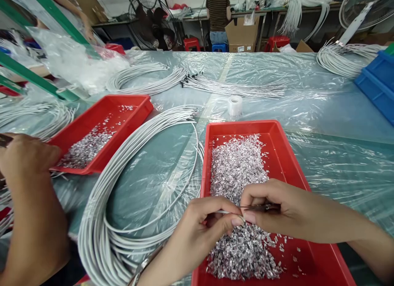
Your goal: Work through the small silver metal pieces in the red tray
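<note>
The left hand (206, 224) is closed, pinching the end of a thin white wire (222, 212) between thumb and fingers. The right hand (271, 208) is closed too, and it grips small dark tweezers (261, 207) whose tip meets the wire end. Both hands hang just over a red tray (277, 154) that lies near the front of the tabletop (338, 113). The tray holds a big heap of tiny silver bits (237, 171), and the hands cover part of that heap.

Just left of the tray lies a big loop of white wires (123, 183), curling round from the front edge up past the tray's far corner. The loop fills the gap between this tray and a second red tray (123, 109), which also has silver bits in it. Another person's hand (27, 158) rests at the near edge of that second tray, at the far left.

Behind the trays a small white roll of tape (235, 105) stands alone on the clear plastic sheet (323, 167) that covers the tabletop. More white wire bundles (172, 80) lie farther back. A blue bin (378, 80) sits at the right edge. Far behind, a person in a striped shirt (218, 10) stands by a cardboard box (243, 35), near a black fan (150, 21).
</note>
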A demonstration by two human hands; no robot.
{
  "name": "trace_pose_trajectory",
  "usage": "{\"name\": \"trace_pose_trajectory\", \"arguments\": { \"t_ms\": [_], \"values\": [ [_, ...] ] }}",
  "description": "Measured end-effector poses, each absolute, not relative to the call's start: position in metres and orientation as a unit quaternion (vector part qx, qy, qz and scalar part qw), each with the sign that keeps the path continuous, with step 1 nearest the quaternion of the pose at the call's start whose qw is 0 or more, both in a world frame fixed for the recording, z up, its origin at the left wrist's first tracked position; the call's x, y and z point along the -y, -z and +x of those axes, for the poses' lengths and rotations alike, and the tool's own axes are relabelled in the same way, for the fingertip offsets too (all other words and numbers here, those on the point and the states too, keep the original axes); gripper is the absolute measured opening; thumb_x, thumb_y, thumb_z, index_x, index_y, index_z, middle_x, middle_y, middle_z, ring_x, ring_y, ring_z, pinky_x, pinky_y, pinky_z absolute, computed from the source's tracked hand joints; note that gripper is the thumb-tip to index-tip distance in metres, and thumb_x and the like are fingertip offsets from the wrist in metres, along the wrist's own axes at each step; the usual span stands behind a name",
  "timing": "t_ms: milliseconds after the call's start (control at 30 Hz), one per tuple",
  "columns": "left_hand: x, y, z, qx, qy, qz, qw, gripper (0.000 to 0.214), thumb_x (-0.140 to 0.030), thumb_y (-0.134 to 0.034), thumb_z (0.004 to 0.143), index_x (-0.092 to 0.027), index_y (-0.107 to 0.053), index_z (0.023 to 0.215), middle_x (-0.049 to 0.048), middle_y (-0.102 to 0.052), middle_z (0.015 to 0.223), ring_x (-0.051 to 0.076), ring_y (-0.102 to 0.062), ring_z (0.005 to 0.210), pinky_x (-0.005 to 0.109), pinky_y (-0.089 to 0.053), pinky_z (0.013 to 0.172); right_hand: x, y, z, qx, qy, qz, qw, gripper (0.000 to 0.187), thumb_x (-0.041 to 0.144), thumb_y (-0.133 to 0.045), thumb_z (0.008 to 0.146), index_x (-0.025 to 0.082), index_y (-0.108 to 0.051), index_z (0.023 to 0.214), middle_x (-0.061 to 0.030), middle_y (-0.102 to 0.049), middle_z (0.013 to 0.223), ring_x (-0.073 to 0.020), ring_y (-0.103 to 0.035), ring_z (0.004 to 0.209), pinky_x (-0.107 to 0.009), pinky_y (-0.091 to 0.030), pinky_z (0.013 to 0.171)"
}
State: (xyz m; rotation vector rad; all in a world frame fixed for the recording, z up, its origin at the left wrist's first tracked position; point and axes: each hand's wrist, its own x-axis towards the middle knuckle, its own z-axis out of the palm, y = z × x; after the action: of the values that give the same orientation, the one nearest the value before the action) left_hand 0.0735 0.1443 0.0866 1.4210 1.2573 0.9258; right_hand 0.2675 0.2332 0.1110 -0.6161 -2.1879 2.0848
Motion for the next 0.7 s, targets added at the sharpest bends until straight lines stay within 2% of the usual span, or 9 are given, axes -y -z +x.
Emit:
{"name": "trace_pose_trajectory", "arguments": {
  "t_ms": [300, 567, 700],
  "values": [
    [-0.141, -0.084, 0.072, -0.522, -0.400, 0.653, 0.375, 0.007, -0.022, -0.063, 0.085, -0.023, -0.069, 0.081, -0.0042, -0.067, 0.067, 0.007, -0.058, 0.057, 0.015, -0.043, 0.053, -0.228, -0.112, 0.263, 0.694, -0.686, -0.208, 0.066, 0.017, 0.025, -0.051, 0.101, 0.018, -0.050, 0.086, 0.0039, -0.040, 0.070, -0.0118, -0.033, 0.060, -0.023, -0.025, 0.051],
    [-0.141, -0.084, 0.074, -0.509, -0.424, 0.687, 0.298, 0.005, -0.018, -0.062, 0.086, -0.021, -0.066, 0.084, -0.0030, -0.069, 0.069, 0.007, -0.060, 0.058, 0.016, -0.045, 0.054, -0.222, -0.112, 0.266, 0.722, -0.647, -0.235, 0.073, 0.017, 0.030, -0.050, 0.101, 0.019, -0.052, 0.089, 0.0023, -0.045, 0.074, -0.0129, -0.039, 0.062, -0.022, -0.029, 0.052],
    [-0.140, -0.085, 0.076, -0.504, -0.436, 0.700, 0.257, 0.006, -0.015, -0.063, 0.084, -0.020, -0.064, 0.087, -0.0040, -0.069, 0.072, 0.006, -0.061, 0.060, 0.013, -0.046, 0.057, -0.220, -0.111, 0.266, 0.749, -0.612, -0.243, 0.077, 0.010, 0.021, -0.050, 0.098, 0.019, -0.053, 0.088, 0.0037, -0.046, 0.073, -0.0124, -0.040, 0.061, -0.023, -0.028, 0.051]
  ]
}}
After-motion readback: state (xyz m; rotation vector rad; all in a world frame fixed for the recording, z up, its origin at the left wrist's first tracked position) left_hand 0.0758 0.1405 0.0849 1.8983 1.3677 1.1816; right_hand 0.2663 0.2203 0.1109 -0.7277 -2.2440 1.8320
